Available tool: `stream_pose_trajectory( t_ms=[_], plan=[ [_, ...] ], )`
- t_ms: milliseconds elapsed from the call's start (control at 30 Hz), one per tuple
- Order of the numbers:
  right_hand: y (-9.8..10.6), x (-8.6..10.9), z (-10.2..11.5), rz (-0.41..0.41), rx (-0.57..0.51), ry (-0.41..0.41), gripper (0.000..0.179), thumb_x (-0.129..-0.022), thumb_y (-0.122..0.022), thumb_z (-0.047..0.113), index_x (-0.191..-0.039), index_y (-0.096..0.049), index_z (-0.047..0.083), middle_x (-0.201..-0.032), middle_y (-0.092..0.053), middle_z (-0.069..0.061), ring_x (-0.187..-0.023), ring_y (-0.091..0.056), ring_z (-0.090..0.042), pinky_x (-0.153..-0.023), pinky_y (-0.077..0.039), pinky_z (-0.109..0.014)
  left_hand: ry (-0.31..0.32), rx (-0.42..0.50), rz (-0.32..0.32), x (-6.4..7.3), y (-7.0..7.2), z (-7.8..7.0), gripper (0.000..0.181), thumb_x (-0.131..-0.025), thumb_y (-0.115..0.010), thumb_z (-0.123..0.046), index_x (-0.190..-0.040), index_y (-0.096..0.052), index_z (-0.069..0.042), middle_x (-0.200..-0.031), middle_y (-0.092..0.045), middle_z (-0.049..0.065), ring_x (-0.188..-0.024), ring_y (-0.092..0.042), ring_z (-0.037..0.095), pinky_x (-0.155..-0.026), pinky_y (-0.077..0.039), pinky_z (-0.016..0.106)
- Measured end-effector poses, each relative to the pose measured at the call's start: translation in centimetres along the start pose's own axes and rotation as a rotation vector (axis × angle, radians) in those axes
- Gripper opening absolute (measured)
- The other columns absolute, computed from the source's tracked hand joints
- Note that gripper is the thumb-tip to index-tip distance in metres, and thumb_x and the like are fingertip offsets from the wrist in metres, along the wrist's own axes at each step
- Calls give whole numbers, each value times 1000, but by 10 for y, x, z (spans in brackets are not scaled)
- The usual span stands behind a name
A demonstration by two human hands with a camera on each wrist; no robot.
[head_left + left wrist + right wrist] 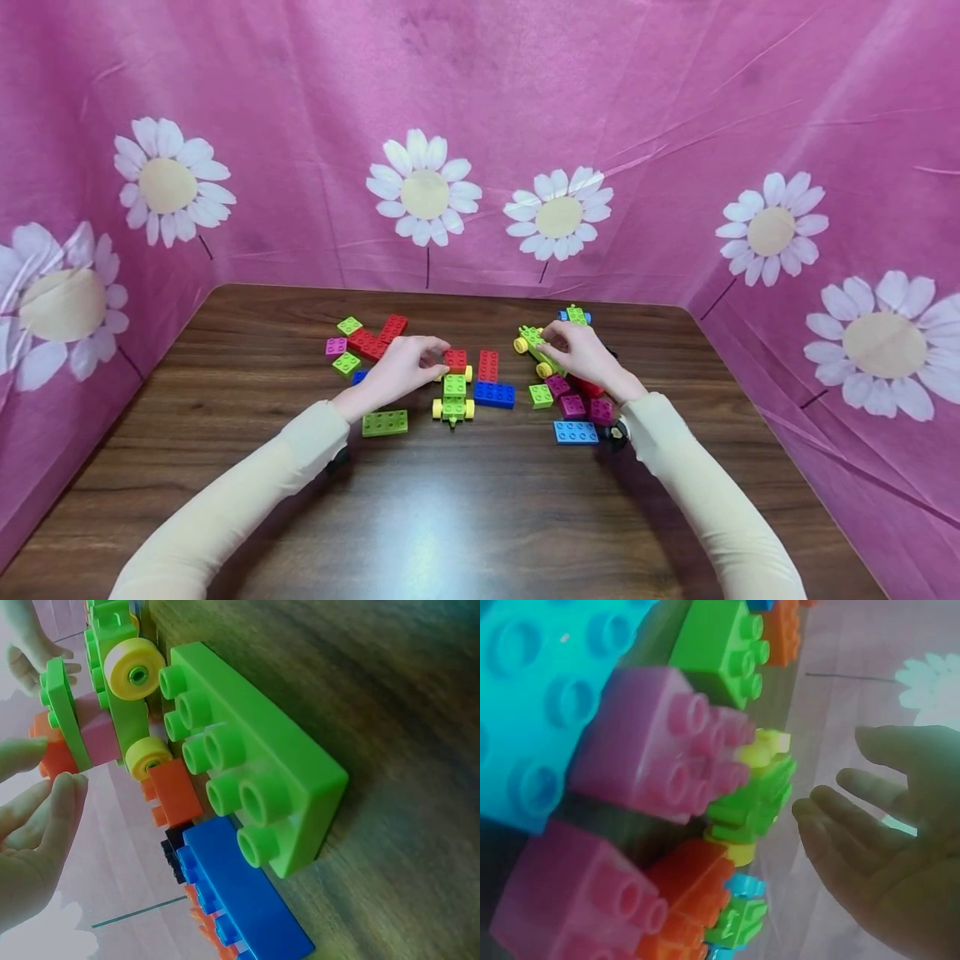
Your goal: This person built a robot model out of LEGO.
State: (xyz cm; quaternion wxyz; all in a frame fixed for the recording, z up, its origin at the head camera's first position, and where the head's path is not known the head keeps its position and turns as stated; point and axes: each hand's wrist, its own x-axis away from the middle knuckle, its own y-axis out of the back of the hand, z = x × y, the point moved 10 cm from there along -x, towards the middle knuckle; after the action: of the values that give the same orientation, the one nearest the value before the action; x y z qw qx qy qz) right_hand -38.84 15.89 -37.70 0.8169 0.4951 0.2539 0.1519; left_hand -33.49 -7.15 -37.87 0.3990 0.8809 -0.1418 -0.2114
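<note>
My left hand (401,368) is at a toy car built of bricks in the middle of the table, pinching the red brick (56,750) on top of it between thumb and fingertips. Below that brick sit a flat green piece (66,712) and a pink brick (96,727), over a green wheeled base (453,408) with yellow wheels. To the right, my right hand (587,357) hovers over a second green wheeled base (534,342). In the right wrist view its fingers (855,817) are loosely bent and hold nothing.
A light green brick (385,423) and several red, pink and green bricks lie left of the car. Between the hands are a red brick (488,365) and a blue brick (495,394). Magenta bricks (572,407) and a light blue brick (576,432) lie near the right wrist.
</note>
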Motion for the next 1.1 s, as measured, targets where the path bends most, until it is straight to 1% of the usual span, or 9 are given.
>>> stream_pose_trajectory(
  t_ms=[200,400,500,733,933,1100],
  plan=[
    [-6,0,-9,28,33,-13,21,-89,-72,13,-101,-67,-4,-89,-70,-14,-78,-61,-21,-73,-53,-39,8,15,5,-4,1,4,35,-89,-74,-18,-119,-69,-1,-114,-73,16,-92,-72,25,-83,-59,39],
    [-13,-2,-13,53,57,-9,23,-86,-74,10,-102,-67,-4,-88,-67,-15,-78,-58,-23,-71,-49,-36,14,3,33,-10,2,9,31,-90,-73,-19,-116,-70,-3,-111,-75,14,-94,-72,25,-85,-59,40],
    [-15,-2,-12,67,66,-5,24,-84,-75,8,-103,-66,-5,-89,-66,-17,-78,-57,-24,-71,-48,-37,27,0,41,-13,3,12,30,-90,-73,-17,-116,-70,-3,-110,-75,14,-95,-73,25,-86,-59,41],
    [-21,-7,-7,107,67,-22,27,-83,-77,6,-105,-67,-5,-92,-67,-17,-80,-57,-24,-73,-49,-37,36,-10,11,-18,13,18,29,-89,-73,-15,-114,-70,0,-106,-75,17,-95,-73,28,-87,-58,42],
    [-26,-14,1,133,74,-26,24,-82,-77,5,-104,-72,-4,-89,-66,-15,-79,-55,-23,-73,-48,-36,56,-26,10,-21,15,23,29,-90,-72,-16,-115,-70,0,-105,-75,17,-94,-71,28,-87,-58,43],
    [-33,-22,6,155,81,-25,26,-84,-75,4,-108,-72,-3,-93,-66,-16,-81,-55,-22,-74,-50,-36,67,-21,6,-22,16,24,29,-90,-72,-16,-115,-70,0,-108,-74,17,-97,-71,28,-89,-57,43]
  ],
)
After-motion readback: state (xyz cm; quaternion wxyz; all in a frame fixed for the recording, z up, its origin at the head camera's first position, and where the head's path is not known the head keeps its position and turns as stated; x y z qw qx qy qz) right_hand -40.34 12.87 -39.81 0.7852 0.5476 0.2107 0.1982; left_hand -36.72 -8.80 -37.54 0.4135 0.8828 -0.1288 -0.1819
